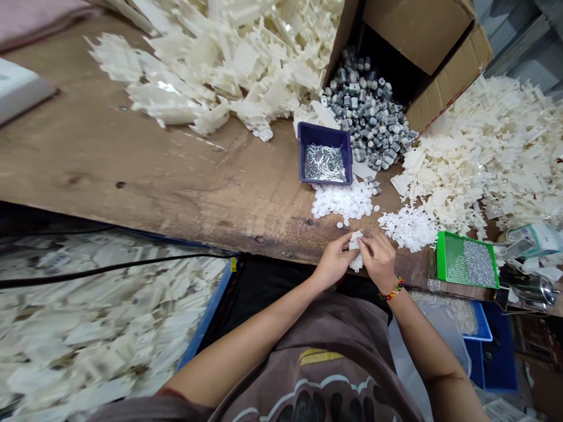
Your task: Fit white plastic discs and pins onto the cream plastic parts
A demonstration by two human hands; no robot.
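A small white plastic part (356,246) is held between both hands at the table's front edge. My left hand (334,259) grips it from the left, thumb lying across it. From the right, the fingertips of my right hand (379,258) are pinched together at the same part; whether they hold a smaller piece is hidden. Just beyond the hands lie a heap of white discs (343,200) and, to the right, a pile of tiny white pieces (409,227). A purple bin (307,176) of thin metal pins stands behind the discs.
Small grey motors (369,111) spill from a cardboard box (444,88). Cream plastic parts heap up at the back (246,64) and right (492,158). A green tray (442,258) holds small metal bits. Below left, a blue-edged container (206,316) holds many white parts; a black cable (109,269) crosses it.
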